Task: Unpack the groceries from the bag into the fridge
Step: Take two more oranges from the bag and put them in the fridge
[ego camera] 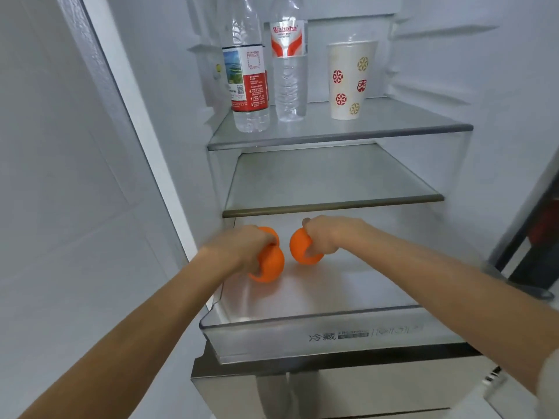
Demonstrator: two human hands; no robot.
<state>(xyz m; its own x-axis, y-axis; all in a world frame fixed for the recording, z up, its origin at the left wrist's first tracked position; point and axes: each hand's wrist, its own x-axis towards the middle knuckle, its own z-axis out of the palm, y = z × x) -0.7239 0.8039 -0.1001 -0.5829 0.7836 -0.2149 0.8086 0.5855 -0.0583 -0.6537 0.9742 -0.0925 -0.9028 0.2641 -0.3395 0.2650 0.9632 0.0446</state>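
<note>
Inside the white fridge [438,71], in its clear plastic drawer [302,321], the left hand [248,246] clasps one round orange fruit [269,270], the right hand [328,237] a second orange fruit [301,251], both likely firm, roll-prone, best cupped from above.

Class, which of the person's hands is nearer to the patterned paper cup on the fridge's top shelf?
Right. The right hand, gripping an orange, is below the cup and slightly left of it; the left hand sits farther left.
</note>
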